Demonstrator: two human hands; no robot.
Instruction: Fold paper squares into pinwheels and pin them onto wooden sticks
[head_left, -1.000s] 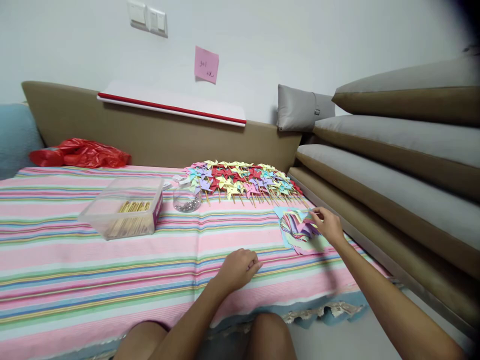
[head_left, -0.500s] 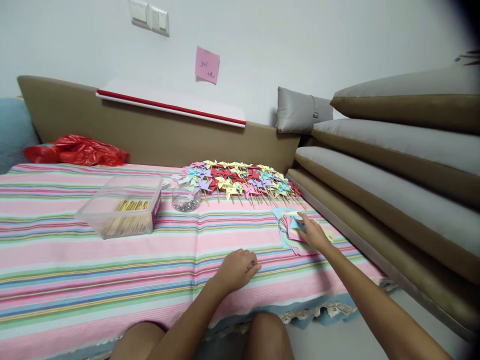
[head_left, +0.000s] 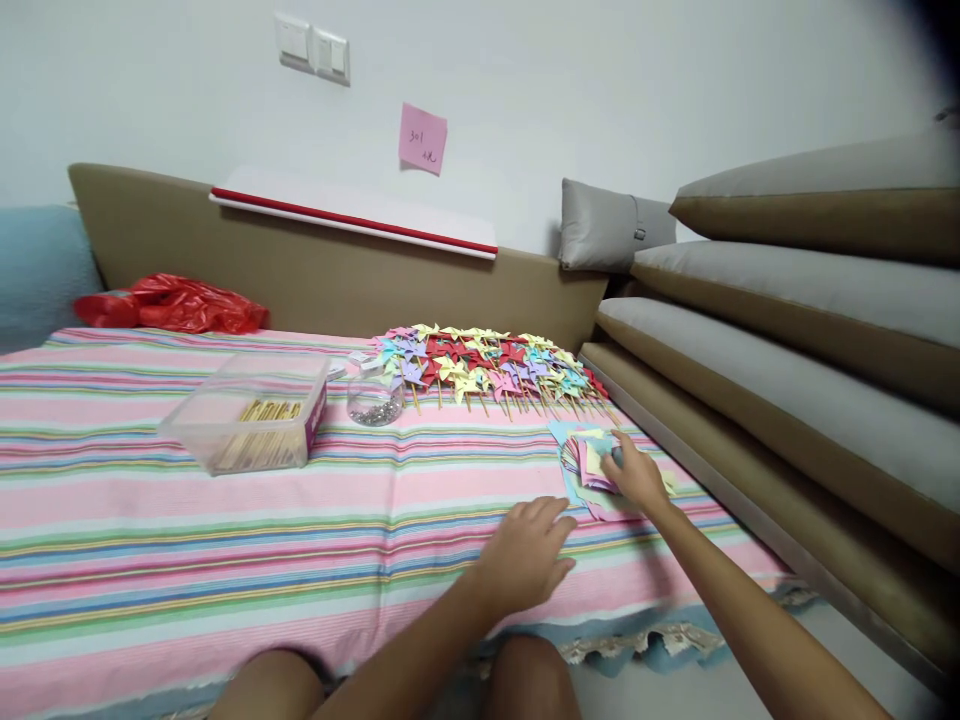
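Note:
My right hand (head_left: 639, 476) is over a loose pile of coloured paper pieces (head_left: 589, 478) at the right of the striped cloth. Its thumb and fingers are closed on a small piece of blue paper (head_left: 617, 454), mostly hidden by the fingers. Yellow, pink and pale green pieces show in the pile beside it. My left hand (head_left: 525, 556) hovers low over the cloth, left of and nearer than the pile, its fingers spread and nothing in them. Many paper pinwheels (head_left: 480, 365) on thin sticks lie in rows beyond the pile.
A clear plastic box (head_left: 247, 415) of wooden sticks stands on the striped cloth (head_left: 300, 540) at left. Beside it is a round clear tub (head_left: 375, 402) of small metal pieces. A red plastic bag (head_left: 176, 303) lies at the back; stacked cushions (head_left: 787, 380) border the right.
My left hand has moved right toward the paper pile and its fingers have opened. My right hand has drawn slightly right with the blue piece, and a yellow piece now shows on the pile.

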